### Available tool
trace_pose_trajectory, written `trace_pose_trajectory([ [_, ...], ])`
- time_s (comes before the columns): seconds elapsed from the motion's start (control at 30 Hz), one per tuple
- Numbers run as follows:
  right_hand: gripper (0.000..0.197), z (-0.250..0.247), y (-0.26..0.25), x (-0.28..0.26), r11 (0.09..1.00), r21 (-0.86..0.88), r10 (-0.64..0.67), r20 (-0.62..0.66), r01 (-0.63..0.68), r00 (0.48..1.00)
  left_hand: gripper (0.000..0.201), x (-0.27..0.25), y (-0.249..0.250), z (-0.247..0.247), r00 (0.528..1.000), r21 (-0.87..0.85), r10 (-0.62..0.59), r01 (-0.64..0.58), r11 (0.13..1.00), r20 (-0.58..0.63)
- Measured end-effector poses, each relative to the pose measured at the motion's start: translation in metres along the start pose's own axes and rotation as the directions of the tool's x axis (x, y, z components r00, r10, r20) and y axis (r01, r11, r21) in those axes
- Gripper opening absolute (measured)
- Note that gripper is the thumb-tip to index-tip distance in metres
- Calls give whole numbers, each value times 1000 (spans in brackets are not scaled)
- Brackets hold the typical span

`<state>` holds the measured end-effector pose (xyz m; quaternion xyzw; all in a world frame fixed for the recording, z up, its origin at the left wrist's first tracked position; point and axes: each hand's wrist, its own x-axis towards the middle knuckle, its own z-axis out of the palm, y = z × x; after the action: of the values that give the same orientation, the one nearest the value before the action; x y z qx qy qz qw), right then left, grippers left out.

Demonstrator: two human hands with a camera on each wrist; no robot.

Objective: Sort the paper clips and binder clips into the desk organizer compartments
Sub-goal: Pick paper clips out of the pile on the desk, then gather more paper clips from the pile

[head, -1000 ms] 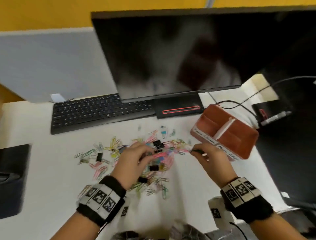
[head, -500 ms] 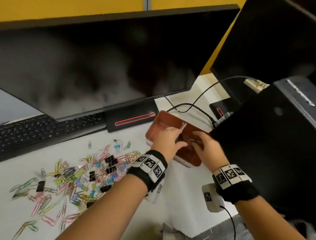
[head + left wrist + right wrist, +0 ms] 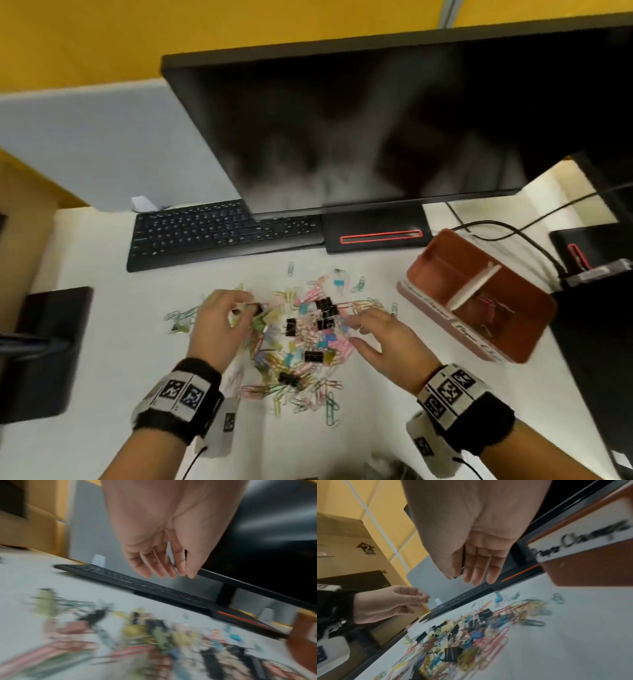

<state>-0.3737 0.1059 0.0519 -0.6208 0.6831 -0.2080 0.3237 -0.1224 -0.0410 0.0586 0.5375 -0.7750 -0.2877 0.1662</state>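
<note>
White desk (image 3: 102, 342) carries a black monitor (image 3: 376, 120), then a brown two-compartment desk organizer (image 3: 520, 339) at right holding some paper clips. Mixed coloured paper clips and black binder clips (image 3: 301, 342) lie heaped centrally. Both hands hover above, left hand (image 3: 219, 325) loosely curled, right hand (image 3: 383, 335) flat; neither grips anything.

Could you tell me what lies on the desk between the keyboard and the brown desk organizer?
In the head view, the monitor's black base, with its red-outlined slot, sits between the keyboard and the desk organizer.
</note>
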Motion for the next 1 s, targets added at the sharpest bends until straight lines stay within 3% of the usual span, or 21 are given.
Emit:
trace_pose_trajectory([
  [0.07,33,10,-13,26,1000,-18,22,33,-21,999,16,5,-40,-19,996,105,-54,62,993,-77],
  [0.17,40,18,-31,68,997,-42,66,84,-62,994,23,17,-86,-43,981,166,-175,188,968,-86],
  [0.27,43,28,-41,113,995,-81,64,76,-57,995,31,30,-120,-57,955,166,-296,296,941,-22],
  [0.37,46,41,-44,157,983,-153,120,124,-100,985,37,41,-140,-60,932,146,-346,329,933,111],
  [0.5,57,62,-38,197,951,-275,213,267,-137,940,41,49,-147,-54,916,168,-337,305,937,216],
  [0.67,53,74,-36,207,924,-344,254,235,-164,938,41,61,-153,-43,923,193,-255,205,960,289],
  [0.9,31,68,-39,184,917,-280,344,192,-284,919,16,66,-150,-36,910,127,-193,157,979,367],
  [1.0,41,64,-37,174,913,-294,356,233,-283,905,11,69,-150,-36,901,159,-175,120,980,396],
])
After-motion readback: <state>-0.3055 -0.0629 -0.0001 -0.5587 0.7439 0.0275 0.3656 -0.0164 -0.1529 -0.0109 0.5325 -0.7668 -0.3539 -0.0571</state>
